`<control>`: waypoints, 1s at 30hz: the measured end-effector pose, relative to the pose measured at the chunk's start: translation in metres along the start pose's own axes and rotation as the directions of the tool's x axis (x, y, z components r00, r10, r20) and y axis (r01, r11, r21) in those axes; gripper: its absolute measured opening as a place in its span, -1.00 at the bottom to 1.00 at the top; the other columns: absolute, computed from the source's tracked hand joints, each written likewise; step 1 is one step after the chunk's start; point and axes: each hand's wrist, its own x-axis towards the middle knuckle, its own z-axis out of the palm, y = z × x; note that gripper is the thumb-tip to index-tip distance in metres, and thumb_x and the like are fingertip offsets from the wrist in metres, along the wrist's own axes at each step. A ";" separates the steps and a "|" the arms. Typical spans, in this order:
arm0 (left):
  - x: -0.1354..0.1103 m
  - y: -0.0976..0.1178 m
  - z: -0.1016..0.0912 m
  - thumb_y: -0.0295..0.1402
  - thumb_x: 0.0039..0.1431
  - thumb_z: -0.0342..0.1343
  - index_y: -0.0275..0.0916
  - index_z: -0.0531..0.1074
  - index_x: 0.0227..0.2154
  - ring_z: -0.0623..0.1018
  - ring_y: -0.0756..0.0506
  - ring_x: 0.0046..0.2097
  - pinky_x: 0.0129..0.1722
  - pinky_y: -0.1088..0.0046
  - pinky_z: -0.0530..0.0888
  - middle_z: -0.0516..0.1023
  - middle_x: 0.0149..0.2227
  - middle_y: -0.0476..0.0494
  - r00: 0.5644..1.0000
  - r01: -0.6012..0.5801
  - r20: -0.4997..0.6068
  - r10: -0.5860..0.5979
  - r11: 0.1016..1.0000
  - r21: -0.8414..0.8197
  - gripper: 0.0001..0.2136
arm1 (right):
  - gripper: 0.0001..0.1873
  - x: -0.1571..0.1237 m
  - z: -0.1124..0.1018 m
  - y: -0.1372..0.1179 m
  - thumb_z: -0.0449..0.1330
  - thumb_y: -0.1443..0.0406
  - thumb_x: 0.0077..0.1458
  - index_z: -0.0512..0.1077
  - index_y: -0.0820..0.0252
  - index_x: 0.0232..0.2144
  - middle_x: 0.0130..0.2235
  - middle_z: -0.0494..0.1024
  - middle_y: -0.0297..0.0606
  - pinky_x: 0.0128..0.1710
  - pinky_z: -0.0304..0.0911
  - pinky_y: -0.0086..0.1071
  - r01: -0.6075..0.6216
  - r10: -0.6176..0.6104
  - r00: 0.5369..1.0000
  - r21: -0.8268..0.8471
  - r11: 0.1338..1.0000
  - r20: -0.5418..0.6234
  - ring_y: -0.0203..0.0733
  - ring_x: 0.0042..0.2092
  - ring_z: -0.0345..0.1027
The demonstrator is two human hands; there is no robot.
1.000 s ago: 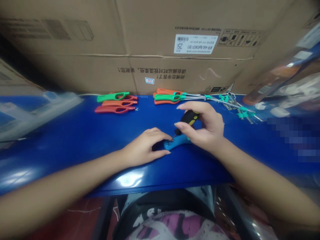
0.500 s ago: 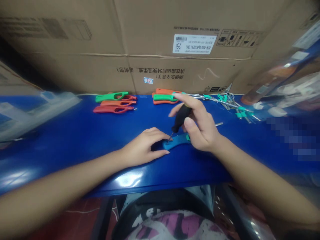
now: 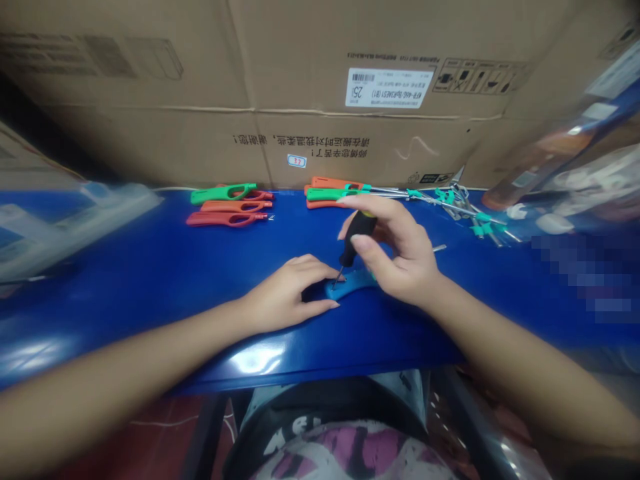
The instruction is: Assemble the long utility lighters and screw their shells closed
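A blue lighter handle (image 3: 350, 285) lies on the blue table in front of me, its right end partly hidden by my fingers. My left hand (image 3: 293, 293) grips the handle's left end between thumb and fingers. In my right hand (image 3: 400, 253) is a screwdriver (image 3: 359, 237) with a black grip, held at a slant. Its thin shaft points down, and the tip meets the handle near its left end. A screw under the tip is too small to make out.
Green, orange and red lighter bodies (image 3: 230, 208) lie at the back left. Further lighters (image 3: 330, 195) with metal rods lie behind my right hand, beside a heap of rods with teal parts (image 3: 480, 217). Cardboard (image 3: 300, 80) walls the back; a blurred plastic container (image 3: 75, 227) stands left.
The screwdriver's grip has shifted slightly left and stands a little steeper. My right fingers have turned around it. My left hand and the blue lighter handle have stayed put.
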 end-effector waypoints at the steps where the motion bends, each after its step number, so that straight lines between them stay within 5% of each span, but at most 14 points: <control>1: 0.000 0.000 0.000 -0.24 0.28 0.25 -0.20 0.48 0.03 0.53 -0.17 0.05 0.12 0.19 0.44 0.61 0.00 -0.17 1.000 0.001 -0.002 -0.001 1.000 0.002 -0.69 | -0.60 0.000 0.000 0.000 0.21 0.14 0.29 0.40 0.08 0.13 -0.02 0.60 -0.19 -0.36 0.51 -0.34 0.037 -0.039 0.998 -0.051 0.998 -0.050 -0.21 -0.30 0.53; 4: 0.000 0.000 0.000 -0.23 0.28 0.25 -0.20 0.48 0.03 0.53 -0.18 0.05 0.12 0.19 0.44 0.61 0.00 -0.18 1.000 0.004 -0.001 -0.004 1.000 0.004 -0.68 | -0.70 0.000 -0.003 0.000 0.21 0.15 0.29 0.48 0.09 0.03 -0.08 0.63 -0.23 -0.26 0.52 -0.33 0.123 -0.142 0.981 -0.138 0.983 -0.131 -0.19 -0.26 0.54; 8: 0.001 0.001 0.000 -0.26 0.28 0.25 -0.20 0.48 0.05 0.53 -0.15 0.03 0.12 0.23 0.44 0.61 -0.01 -0.16 1.000 0.003 0.003 -0.003 1.000 -0.006 -0.68 | -0.58 -0.001 -0.002 0.000 -0.10 0.22 0.45 0.30 0.07 0.25 0.02 0.57 -0.19 -0.20 0.54 -0.27 0.031 -0.032 0.999 0.037 0.999 0.019 -0.22 -0.24 0.55; 12: 0.001 0.000 0.000 -0.25 0.28 0.25 -0.20 0.48 0.04 0.54 -0.16 0.03 0.11 0.21 0.44 0.61 -0.02 -0.17 1.000 0.001 0.007 -0.001 1.000 0.001 -0.69 | -0.63 0.001 0.001 0.001 0.07 0.17 0.39 0.38 0.06 0.17 0.00 0.58 -0.19 -0.29 0.54 -0.30 -0.024 0.024 1.000 0.027 0.999 -0.009 -0.21 -0.25 0.54; 15: 0.000 -0.001 0.000 -0.23 0.28 0.25 -0.20 0.48 0.04 0.54 -0.17 0.04 0.11 0.20 0.45 0.61 -0.01 -0.17 1.000 0.002 0.000 -0.002 1.000 0.003 -0.68 | -0.69 0.002 -0.002 0.000 0.29 0.14 0.22 0.51 0.07 -0.02 -0.10 0.63 -0.21 -0.24 0.54 -0.27 0.090 -0.112 0.982 -0.141 0.986 -0.153 -0.13 -0.22 0.55; 18: 0.000 -0.001 0.000 -0.23 0.28 0.25 -0.19 0.48 0.05 0.54 -0.17 0.04 0.11 0.19 0.45 0.61 0.00 -0.18 1.000 0.001 -0.001 -0.001 1.000 -0.002 -0.67 | -0.67 0.003 -0.004 -0.002 0.15 0.19 0.32 0.48 0.06 0.08 -0.09 0.63 -0.19 -0.13 0.53 -0.20 0.160 -0.181 0.976 -0.170 0.972 -0.118 -0.08 -0.13 0.55; 21: 0.000 0.000 0.000 -0.23 0.27 0.26 -0.19 0.48 0.05 0.54 -0.17 0.04 0.12 0.18 0.45 0.61 -0.01 -0.19 1.000 0.004 -0.003 -0.004 1.000 -0.006 -0.67 | -0.58 0.002 -0.004 -0.004 -0.03 0.23 0.40 0.36 0.08 0.22 -0.02 0.60 -0.15 -0.16 0.54 -0.17 0.065 -0.066 0.998 -0.056 0.996 -0.022 -0.09 -0.13 0.55; 23: 0.001 0.000 0.000 -0.23 0.26 0.26 -0.19 0.49 0.05 0.55 -0.18 0.03 0.11 0.18 0.46 0.61 -0.02 -0.19 1.000 0.003 -0.007 -0.003 1.000 -0.003 -0.67 | -0.64 0.002 -0.004 -0.004 0.06 0.20 0.37 0.44 0.08 0.14 -0.10 0.62 -0.18 -0.26 0.53 -0.22 0.048 -0.051 0.998 -0.062 0.997 -0.047 -0.12 -0.22 0.55; 26: 0.001 0.000 0.000 -0.23 0.27 0.25 -0.19 0.48 0.03 0.54 -0.18 0.04 0.11 0.19 0.45 0.61 -0.01 -0.18 1.000 -0.004 -0.012 0.004 1.000 0.000 -0.68 | -0.74 0.002 -0.005 -0.002 0.23 0.17 0.26 0.54 0.07 -0.04 -0.20 0.65 -0.22 -0.27 0.52 -0.24 0.170 -0.202 0.969 -0.203 0.964 -0.145 -0.13 -0.28 0.53; 30: 0.001 0.000 0.000 -0.23 0.27 0.25 -0.20 0.49 0.04 0.54 -0.17 0.03 0.11 0.22 0.45 0.61 -0.03 -0.18 1.000 -0.003 -0.005 0.003 1.000 0.006 -0.68 | -0.61 0.003 -0.008 -0.005 -0.02 0.25 0.39 0.45 0.09 0.15 -0.07 0.64 -0.19 -0.10 0.52 -0.18 0.195 -0.201 0.979 -0.105 0.975 -0.045 -0.10 -0.14 0.56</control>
